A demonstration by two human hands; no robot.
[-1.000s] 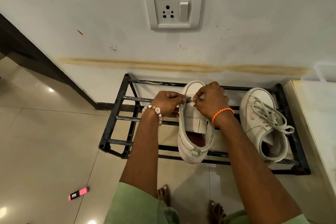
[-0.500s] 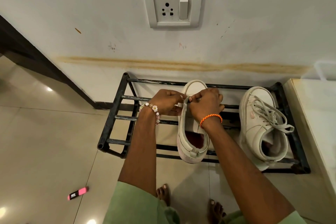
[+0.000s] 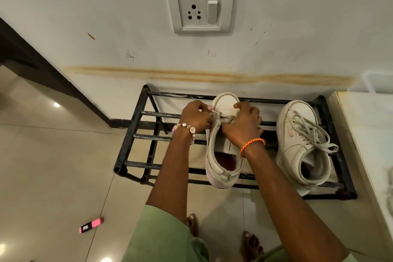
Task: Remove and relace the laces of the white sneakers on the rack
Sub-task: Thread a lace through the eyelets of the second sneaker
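On a black metal rack against the wall, a person's left hand and right hand pinch the lace at the toe eyelets of the middle white sneaker, its laced mate resting at three o'clock.

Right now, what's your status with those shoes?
Left hand, right hand pinching lace at left sneaker toe. Right sneaker laced. Nothing blocking.
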